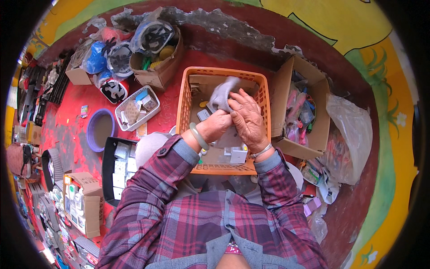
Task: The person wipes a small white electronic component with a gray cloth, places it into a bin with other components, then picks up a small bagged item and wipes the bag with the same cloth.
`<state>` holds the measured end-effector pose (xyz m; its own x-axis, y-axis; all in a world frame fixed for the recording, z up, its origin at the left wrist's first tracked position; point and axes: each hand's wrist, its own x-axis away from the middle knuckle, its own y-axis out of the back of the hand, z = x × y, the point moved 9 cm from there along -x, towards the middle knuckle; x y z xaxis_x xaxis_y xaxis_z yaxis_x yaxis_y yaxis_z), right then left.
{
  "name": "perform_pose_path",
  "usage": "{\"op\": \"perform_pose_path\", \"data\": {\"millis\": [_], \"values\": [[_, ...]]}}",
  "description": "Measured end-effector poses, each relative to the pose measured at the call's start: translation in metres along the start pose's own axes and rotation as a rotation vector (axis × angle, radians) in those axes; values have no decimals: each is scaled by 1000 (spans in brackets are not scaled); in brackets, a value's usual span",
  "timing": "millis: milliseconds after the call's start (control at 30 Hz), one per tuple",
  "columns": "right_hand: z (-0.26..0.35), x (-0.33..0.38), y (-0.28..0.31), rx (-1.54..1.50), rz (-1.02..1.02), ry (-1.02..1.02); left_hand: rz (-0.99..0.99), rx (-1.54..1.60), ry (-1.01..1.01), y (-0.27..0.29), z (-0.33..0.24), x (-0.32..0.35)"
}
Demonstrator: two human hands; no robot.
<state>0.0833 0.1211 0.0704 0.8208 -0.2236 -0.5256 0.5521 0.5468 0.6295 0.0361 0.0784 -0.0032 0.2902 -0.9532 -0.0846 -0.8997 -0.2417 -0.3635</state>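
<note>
Holding a grey cloth (pixel 221 96) above the middle of an orange basket (pixel 224 71), as seen in the head view, the only view. My L hand (pixel 216 125) has its fingers curled & closed on the cloth's lower end. My R hand (pixel 246 119) lies against the cloth's side, fingers nearly straight, thumb beside the L fingertips; its palm side is hidden, so can't tell if it pinches anything, or if a small item sits within the cloth. The cloth's upper end is free & blurred.

Progress (judged): work w/ the cloth looks under way, not finished, since it's in hand & not set down. Remaining, prob.: loose contents of the basket, incl. a white box (pixel 238 156) near its front edge, a pale box (pixel 203 114) & a small yellow item (pixel 204 104) farther back. Done, poss.: white boxes (pixel 120 168) grouped in a black tray (pixel 107 166) to my L, well apart from the cloth; whether they've been handled, can't tell. Total no. of pcs. unclear, as my hands cover part of the basket.
</note>
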Motion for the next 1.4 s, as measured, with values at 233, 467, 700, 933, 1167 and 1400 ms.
{"op": "perform_pose_path", "data": {"millis": [233,467,700,933,1167,1400], "values": [[-20,-3,2,-271,-56,-47,-144,277,111,17,-1,5],[-77,16,-1,-814,-180,-426,-95,601,58,12,-32,-1],[-118,26,57,-1403,-613,-539,-86,786,-28,25,-38,-6],[-23,4,9,-469,101,-168,-56,743,0,10,-19,-11],[-40,7,-2,-474,-85,-275,-124,682,145,16,8,4],[-107,29,-3,-1146,-297,-778,-39,754,132,0,-5,-4]]}}
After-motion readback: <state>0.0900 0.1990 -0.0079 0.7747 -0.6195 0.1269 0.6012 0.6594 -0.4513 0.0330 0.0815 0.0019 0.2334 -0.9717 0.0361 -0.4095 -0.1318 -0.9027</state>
